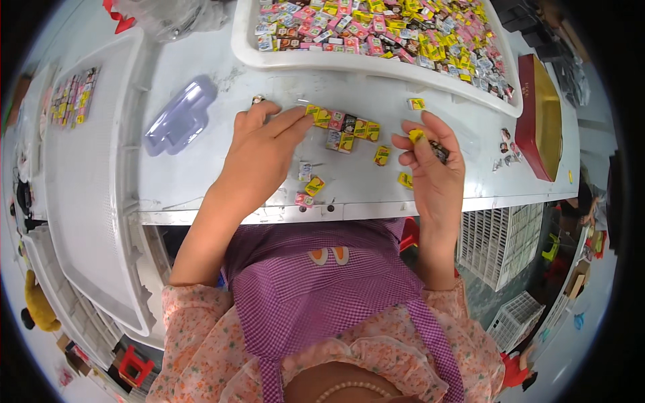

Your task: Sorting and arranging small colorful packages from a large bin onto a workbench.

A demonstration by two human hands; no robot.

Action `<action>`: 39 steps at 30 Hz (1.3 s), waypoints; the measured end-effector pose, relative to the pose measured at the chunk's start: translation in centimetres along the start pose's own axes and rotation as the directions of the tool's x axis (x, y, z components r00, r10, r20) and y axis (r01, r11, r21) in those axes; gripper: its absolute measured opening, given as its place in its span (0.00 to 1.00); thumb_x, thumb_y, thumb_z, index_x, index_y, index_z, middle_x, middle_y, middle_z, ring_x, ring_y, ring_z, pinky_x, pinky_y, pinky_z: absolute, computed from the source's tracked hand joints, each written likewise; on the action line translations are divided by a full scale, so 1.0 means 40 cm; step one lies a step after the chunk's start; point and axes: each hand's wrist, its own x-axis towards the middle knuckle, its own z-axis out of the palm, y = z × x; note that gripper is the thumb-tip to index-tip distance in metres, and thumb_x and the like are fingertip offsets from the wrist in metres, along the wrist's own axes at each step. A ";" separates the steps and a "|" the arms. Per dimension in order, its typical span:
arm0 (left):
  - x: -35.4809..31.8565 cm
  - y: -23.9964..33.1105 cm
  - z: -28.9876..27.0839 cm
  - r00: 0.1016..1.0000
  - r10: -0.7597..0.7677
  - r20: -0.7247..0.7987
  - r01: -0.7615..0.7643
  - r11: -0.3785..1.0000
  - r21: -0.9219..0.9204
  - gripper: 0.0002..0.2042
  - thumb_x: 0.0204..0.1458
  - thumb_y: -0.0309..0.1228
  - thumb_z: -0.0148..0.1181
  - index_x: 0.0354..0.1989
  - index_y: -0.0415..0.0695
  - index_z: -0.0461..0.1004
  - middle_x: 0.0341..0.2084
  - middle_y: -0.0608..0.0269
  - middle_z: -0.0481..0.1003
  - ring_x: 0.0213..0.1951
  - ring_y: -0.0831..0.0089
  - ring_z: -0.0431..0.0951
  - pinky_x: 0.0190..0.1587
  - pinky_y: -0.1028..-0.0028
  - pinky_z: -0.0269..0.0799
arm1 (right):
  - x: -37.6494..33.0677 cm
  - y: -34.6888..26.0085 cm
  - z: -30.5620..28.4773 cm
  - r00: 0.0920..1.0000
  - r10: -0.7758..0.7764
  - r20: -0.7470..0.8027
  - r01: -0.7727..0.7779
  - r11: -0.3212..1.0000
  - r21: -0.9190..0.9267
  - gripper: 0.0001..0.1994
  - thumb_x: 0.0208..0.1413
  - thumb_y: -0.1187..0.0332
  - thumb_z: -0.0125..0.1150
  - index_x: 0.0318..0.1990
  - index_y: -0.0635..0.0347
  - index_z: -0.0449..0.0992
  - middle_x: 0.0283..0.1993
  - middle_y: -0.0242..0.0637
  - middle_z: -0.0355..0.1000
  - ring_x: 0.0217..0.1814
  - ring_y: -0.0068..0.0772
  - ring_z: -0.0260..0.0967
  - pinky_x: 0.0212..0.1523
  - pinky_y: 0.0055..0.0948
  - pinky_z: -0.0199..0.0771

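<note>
A block of tiny printed boxes (347, 125), yellow, pink, white and dark brown, lies on the table in front of me. My left hand (265, 144) reaches over from the left with fingers stretched out, the fingertips against the yellow box at the block's left end. Held up to the right of the block, my right hand (435, 158) pinches a tiny yellow box (417, 135) between thumb and finger. A dark tiny box (439, 152) also sits in that palm. Loose tiny boxes, among them a yellow one (381, 156) and a pink one (304, 199), lie around the block.
A white tray (376, 65) heaped with tiny boxes stands at the back. To the left are a clear plastic mould (181, 117) and a long white tray (87, 181) with boxes in its far end. A red and gold container (539, 117) stands at the right.
</note>
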 end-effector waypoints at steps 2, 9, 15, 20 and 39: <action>-0.004 -0.003 0.001 0.999 -0.021 0.025 0.020 1.000 0.021 0.18 0.42 0.18 0.57 0.46 0.43 0.76 0.49 0.66 0.74 0.48 0.62 0.66 0.50 0.67 0.61 | 0.001 0.004 0.004 0.999 0.045 -0.007 -0.044 0.996 0.075 0.16 0.61 0.73 0.52 0.56 0.65 0.67 0.50 0.48 0.71 0.48 0.38 0.74 0.42 0.24 0.76; -0.015 -0.003 -0.005 0.999 -0.033 0.002 0.033 0.998 -0.055 0.18 0.45 0.19 0.58 0.47 0.44 0.76 0.50 0.65 0.73 0.49 0.62 0.67 0.51 0.65 0.60 | 0.017 -0.024 -0.072 0.987 0.072 -0.144 0.010 0.867 0.498 0.12 0.64 0.63 0.51 0.47 0.62 0.71 0.37 0.34 0.68 0.32 0.26 0.64 0.30 0.21 0.63; -0.017 -0.005 -0.014 0.999 -0.051 -0.013 0.051 0.998 -0.021 0.15 0.48 0.23 0.59 0.47 0.46 0.76 0.50 0.64 0.73 0.51 0.60 0.66 0.52 0.64 0.60 | 0.039 -0.048 -0.132 0.968 -0.187 -0.165 0.103 0.903 -0.418 0.07 0.59 0.67 0.58 0.37 0.61 0.75 0.27 0.26 0.61 0.25 0.21 0.56 0.29 0.21 0.59; -0.012 0.011 -0.031 0.999 -0.052 -0.002 0.052 0.999 -0.011 0.15 0.49 0.24 0.60 0.47 0.45 0.76 0.51 0.63 0.72 0.51 0.59 0.66 0.53 0.63 0.60 | 0.053 -0.026 -0.077 0.943 -0.289 0.166 0.237 0.232 -0.943 0.10 0.49 0.69 0.67 0.37 0.63 0.76 0.30 0.39 0.72 0.27 0.32 0.68 0.30 0.27 0.68; -0.030 0.099 -0.035 0.807 -0.463 0.365 0.484 0.165 -0.860 0.08 0.56 0.22 0.57 0.43 0.39 0.76 0.30 0.69 0.76 0.30 0.86 0.72 0.32 0.84 0.69 | -0.050 0.053 0.145 0.944 -0.155 0.292 0.311 0.715 -0.625 0.04 0.55 0.72 0.62 0.35 0.62 0.76 0.28 0.31 0.68 0.29 0.23 0.62 0.31 0.23 0.62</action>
